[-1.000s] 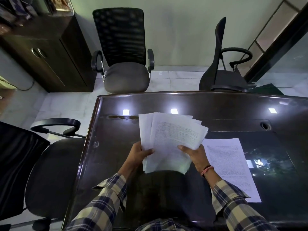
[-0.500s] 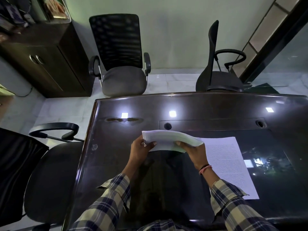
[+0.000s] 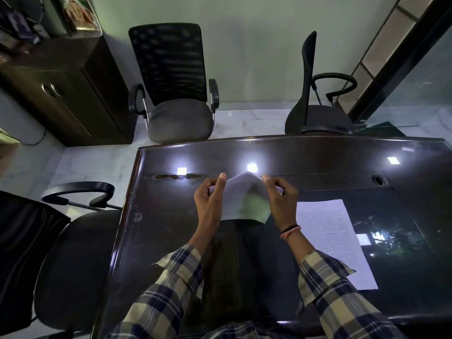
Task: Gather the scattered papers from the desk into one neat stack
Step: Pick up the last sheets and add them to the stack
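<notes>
A bundle of white printed papers (image 3: 243, 196) stands on its lower edge on the dark glossy desk (image 3: 171, 228), bowed outward in the middle. My left hand (image 3: 211, 199) grips its left side, thumb pointing up. My right hand (image 3: 281, 199) grips its right side, also with the thumb up. One more printed sheet (image 3: 335, 241) lies flat on the desk just right of my right wrist, apart from the bundle.
Two office chairs (image 3: 176, 99) (image 3: 315, 111) stand beyond the desk's far edge, and a third chair (image 3: 73, 241) is at the left. A dark cabinet (image 3: 66, 89) is at the back left. A cable hole (image 3: 378, 179) sits in the desk at right.
The fanned sheets were drawn together, tipped upright and set on edge on the desk. Both hands shifted from below the bundle to its sides. The single sheet has not moved.
</notes>
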Demonstrator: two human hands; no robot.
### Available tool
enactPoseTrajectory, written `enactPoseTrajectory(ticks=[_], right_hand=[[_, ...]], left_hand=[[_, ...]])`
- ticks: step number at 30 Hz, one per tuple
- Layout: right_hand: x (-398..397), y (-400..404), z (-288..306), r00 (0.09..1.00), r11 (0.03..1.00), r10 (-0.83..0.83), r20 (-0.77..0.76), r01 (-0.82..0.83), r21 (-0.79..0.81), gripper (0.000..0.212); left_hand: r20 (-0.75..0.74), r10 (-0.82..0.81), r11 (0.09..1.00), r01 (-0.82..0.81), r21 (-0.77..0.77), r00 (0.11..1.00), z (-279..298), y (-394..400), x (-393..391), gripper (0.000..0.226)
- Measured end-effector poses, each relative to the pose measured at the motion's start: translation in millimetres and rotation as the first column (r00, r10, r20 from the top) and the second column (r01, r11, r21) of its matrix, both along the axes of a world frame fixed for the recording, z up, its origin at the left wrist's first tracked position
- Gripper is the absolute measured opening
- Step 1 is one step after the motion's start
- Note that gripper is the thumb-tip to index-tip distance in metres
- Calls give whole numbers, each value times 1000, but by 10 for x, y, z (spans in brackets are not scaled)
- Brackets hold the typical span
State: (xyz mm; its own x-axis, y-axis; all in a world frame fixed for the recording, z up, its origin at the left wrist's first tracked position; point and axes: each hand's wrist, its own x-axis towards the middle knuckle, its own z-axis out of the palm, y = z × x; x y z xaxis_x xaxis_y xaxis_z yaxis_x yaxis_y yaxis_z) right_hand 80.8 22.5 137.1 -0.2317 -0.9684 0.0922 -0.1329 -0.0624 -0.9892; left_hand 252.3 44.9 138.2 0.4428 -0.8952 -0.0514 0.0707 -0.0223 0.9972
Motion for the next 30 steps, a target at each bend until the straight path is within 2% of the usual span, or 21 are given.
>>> enactPoseTrajectory(ticks=[2,4,7,9,11,14,16,18,20,22,24,25,27,29,30], right_hand=[[-18,-2,11,1000,1000,21,1,-21,-5,14],[-41,21,55,997,997,67,-32,-68,-21,11],[-166,-14,151,944,975,202,-262,-218,-33,15],[-281,-153,238,795,923,324,-513,-386,-16,22],[-314,-303,337,568,851,404,-716,-521,67,29],[-166,-445,423,302,760,479,-824,-613,217,22],[-90,-509,410,254,722,511,-821,-646,249,21],[-121,-539,412,342,735,507,-791,-652,189,17],[-282,-547,444,533,800,475,-700,-592,93,8],[-488,-534,427,693,872,428,-581,-485,65,14],[-666,-495,342,796,916,385,-466,-390,91,6],[-717,-470,286,839,932,356,-412,-349,96,6],[-771,-392,140,910,954,299,-287,-283,95,11],[-772,-295,-17,955,968,241,-171,-223,119,12],[-774,-244,-97,965,970,223,-136,-206,132,13]], left_hand=[[10,-9,1000,9,-11,1000,1,23,36,41],[55,-85,996,84,7,995,-53,37,105,22],[197,-183,977,156,142,963,-243,59,208,14],[263,-197,974,157,166,944,-302,70,245,11],[278,-208,974,172,149,938,-278,65,229,10],[381,-238,971,214,105,893,-199,25,136,13],[376,-255,967,240,87,891,-153,3,95,18],[374,-303,953,272,133,877,-155,-41,199,17],[462,-395,917,308,255,794,-228,-75,440,35],[532,-436,893,276,355,726,-308,-67,736,44],[518,-415,891,220,397,748,-432,-40,1001,42],[463,-388,893,199,404,797,-475,-28,1095,37],[203,-290,910,204,362,935,-482,22,1151,23],[-24,-204,927,201,317,979,-468,73,1108,19],[-48,-197,934,203,295,979,-458,94,1062,18]])
